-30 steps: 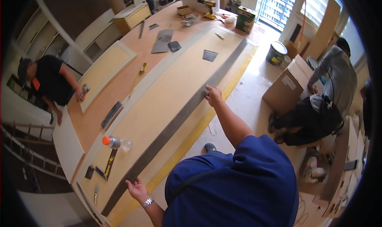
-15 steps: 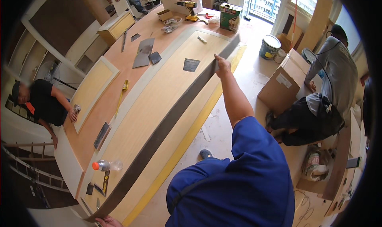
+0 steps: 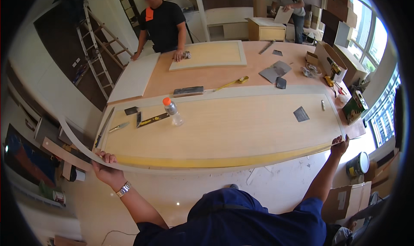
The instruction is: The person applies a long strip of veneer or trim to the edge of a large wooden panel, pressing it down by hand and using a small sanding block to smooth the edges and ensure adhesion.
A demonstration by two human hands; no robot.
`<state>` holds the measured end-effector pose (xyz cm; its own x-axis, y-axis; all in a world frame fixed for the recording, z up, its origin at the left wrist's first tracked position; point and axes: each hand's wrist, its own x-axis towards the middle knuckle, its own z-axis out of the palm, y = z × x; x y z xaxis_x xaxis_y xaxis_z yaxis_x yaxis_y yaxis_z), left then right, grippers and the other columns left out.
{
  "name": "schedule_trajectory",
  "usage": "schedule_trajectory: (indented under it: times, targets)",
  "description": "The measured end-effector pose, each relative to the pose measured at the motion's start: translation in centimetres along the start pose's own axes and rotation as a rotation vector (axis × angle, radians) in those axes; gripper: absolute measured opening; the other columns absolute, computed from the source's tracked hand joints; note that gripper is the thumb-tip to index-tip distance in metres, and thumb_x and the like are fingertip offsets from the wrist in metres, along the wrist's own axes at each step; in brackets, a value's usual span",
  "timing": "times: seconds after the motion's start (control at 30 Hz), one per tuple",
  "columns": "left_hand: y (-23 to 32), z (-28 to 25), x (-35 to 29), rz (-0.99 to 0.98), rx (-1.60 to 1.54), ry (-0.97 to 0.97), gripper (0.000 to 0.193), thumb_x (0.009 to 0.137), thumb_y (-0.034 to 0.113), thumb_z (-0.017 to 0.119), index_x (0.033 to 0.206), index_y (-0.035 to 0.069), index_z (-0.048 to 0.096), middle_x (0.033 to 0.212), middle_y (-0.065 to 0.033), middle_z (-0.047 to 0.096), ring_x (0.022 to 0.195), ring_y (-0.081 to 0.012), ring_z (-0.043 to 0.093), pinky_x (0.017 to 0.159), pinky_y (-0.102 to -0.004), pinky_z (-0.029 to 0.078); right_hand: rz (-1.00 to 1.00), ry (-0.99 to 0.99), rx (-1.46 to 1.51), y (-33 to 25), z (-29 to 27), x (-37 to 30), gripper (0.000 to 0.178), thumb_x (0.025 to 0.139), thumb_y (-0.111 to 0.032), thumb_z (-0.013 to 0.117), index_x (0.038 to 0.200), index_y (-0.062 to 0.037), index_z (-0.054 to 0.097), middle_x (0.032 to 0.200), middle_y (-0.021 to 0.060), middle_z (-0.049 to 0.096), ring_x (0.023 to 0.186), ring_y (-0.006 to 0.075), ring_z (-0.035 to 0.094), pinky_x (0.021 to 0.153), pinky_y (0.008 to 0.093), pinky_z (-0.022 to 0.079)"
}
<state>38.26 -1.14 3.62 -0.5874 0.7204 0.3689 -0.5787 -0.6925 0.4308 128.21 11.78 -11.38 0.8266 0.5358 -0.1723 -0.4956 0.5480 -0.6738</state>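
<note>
A long, thin, flexible strip point(image 3: 74, 139) runs along the near yellow edge of a pale wood panel point(image 3: 233, 129); its pale side shows. Its left end curls up past my left hand point(image 3: 105, 168), whose fingers are closed round it at the panel's near left corner. At the near right corner, my right hand point(image 3: 340, 146) pinches the strip's other end. On the panel lie a clear bottle point(image 3: 174, 114) with an orange cap, a try square point(image 3: 153, 120), a small scraper-like tool point(image 3: 119, 127), a grey sandpaper sheet point(image 3: 301, 113) and a pale knife-like tool point(image 3: 323, 105).
Across the table point(image 3: 172, 80), a person in black point(image 3: 166, 26) rests a hand on a smaller panel point(image 3: 211, 56). A tape measure point(image 3: 243, 79), sanding block point(image 3: 188, 91) and drill point(image 3: 330, 80) lie beyond my panel. A ladder point(image 3: 95, 52) stands left; a bucket point(image 3: 357, 165) and carton point(image 3: 345, 200), right.
My view has swung left. The strip, dark side up and slanting across the panel before, now lies along the near edge with its pale side showing. Both hands still hold it.
</note>
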Motion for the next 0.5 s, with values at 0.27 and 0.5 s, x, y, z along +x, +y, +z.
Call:
schedule_trajectory:
  times: [0.27,0.5]
  targets:
    - [4.5,1.9,-8.9,0.171,0.316,0.306,0.038,0.094,0.041,0.056,0.102,0.004,0.052,0.091,-0.0083,0.055,0.068,-0.0148,0.047,0.054,-0.0265,0.039,-0.055,-0.172,-0.015,-6.1,-2.3,-1.1,0.047,0.098,-0.027,0.048,0.130,0.0057,0.037,0.123,0.0149,0.046,0.102,0.0236,0.054,0.081,0.0313,0.053]
    - [10.9,0.6,-14.2,0.139,0.362,0.236,0.039,0.095,0.025,0.055,0.122,-0.001,0.050,0.107,-0.0091,0.058,0.099,-0.0183,0.054,0.087,-0.0331,0.045,-0.002,-0.293,-0.093,-8.5,-3.1,-6.9,0.047,0.103,-0.016,0.034,0.140,0.0125,0.028,0.140,0.0263,0.043,0.129,0.0336,0.046,0.110,0.0427,0.041]
